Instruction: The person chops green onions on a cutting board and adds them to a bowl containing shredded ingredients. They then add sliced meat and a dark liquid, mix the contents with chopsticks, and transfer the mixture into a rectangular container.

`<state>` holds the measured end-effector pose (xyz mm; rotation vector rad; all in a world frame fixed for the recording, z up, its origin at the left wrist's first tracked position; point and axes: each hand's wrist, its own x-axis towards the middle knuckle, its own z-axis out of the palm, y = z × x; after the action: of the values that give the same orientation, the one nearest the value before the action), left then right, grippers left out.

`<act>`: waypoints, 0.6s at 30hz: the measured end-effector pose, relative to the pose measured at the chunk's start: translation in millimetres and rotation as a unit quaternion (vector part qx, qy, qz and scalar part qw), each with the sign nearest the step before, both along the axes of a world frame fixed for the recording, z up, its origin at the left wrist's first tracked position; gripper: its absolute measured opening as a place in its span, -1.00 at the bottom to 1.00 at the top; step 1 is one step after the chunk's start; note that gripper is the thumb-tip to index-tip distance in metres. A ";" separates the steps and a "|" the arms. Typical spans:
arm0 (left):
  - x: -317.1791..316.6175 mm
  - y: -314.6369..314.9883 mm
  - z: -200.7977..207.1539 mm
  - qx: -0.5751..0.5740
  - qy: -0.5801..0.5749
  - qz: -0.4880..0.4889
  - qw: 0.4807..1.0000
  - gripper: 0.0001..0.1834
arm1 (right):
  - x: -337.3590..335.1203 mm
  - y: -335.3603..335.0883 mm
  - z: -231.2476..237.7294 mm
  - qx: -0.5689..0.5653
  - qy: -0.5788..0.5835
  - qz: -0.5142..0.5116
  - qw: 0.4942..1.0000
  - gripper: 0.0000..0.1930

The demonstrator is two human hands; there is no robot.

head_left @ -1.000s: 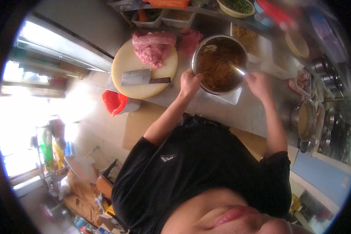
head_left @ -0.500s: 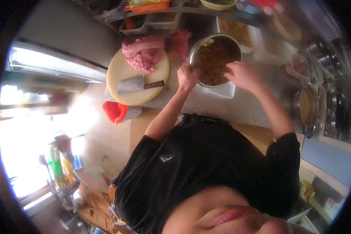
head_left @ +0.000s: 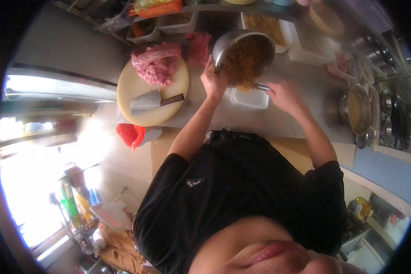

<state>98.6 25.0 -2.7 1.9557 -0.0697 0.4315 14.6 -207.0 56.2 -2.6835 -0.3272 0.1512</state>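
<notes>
My left hand [head_left: 214, 82] is closed on the left rim of a round metal bowl [head_left: 220, 44], which is tilted toward me. Brown shredded food [head_left: 245, 59] fills much of the bowl and spills over its near rim. Just below that rim lies a shallow white tray [head_left: 250, 99], partly covered by the bowl and the food. My right hand [head_left: 284, 97] is closed around the handle of a metal utensil [head_left: 262, 86] at the bowl's near right edge. The food hides the utensil's working end, so I cannot tell its kind.
Left of the bowl stands a round cutting board [head_left: 124, 93] with raw meat [head_left: 156, 66] and a cleaver [head_left: 146, 102] on it. Behind are a white container of brown food [head_left: 265, 28] and a shelf with tubs. A metal pot [head_left: 355, 109] stands at right; a red bag [head_left: 131, 135] hangs below.
The bowl has been raised and tipped toward me, and its food has slid to the near rim. My right hand has drawn back from the bowl, and the utensil's handle now shows.
</notes>
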 end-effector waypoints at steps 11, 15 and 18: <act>-7.3 -4.7 5.7 0.005 -0.051 -0.030 0.998 -0.66 | 28.7 -19.7 -26.0 0.184 0.102 -0.231 0.950 -0.66; -11.4 -12.4 4.5 -0.025 -0.008 -0.043 0.999 -0.67 | 50.3 -10.9 -55.7 0.210 0.014 -0.262 0.942 -0.66; -8.2 -16.2 -2.4 -0.009 -0.072 -0.022 0.997 -0.69 | 40.3 -10.0 -55.7 0.160 -0.040 -0.142 0.976 -0.71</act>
<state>90.4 8.8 -5.1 1.8997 -0.2010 0.5412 55.0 -217.0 0.5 -2.3855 0.0135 -0.0909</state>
